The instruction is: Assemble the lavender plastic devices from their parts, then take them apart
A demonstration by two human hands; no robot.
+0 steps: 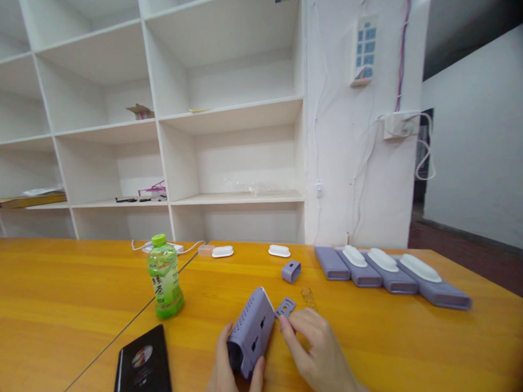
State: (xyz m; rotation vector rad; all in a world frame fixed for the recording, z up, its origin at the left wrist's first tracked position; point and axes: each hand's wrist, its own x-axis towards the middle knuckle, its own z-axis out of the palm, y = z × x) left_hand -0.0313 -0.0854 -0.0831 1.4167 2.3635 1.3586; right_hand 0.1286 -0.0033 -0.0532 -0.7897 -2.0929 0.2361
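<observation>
At the bottom centre of the frame, a person's left hand (223, 373) is gripping a lavender housing (253, 332), fingers closing around its two sides and holding it tilted above the orange surface (399, 351). Just right of it, the right hand (321, 347) is pinching the near end of a slotted lavender plate (286, 306) between thumb and forefinger. A glossy black device (142, 371) is lying at the lower left. Beyond the right hand, thin wire coils (308, 298) are resting, with a short lavender sleeve (291, 271) lying farther back. Left of centre, a green-capped bottle (165, 282) is standing upright. At the right, four lavender cases (330, 264) are lying in a row, three carrying white oval pieces (382, 260). Two similar white pieces (279, 251) are lying near the far edge. Behind, I am seeing white shelves (230, 108) filling the upper left and a wall panel (364, 50) hanging at upper right.
</observation>
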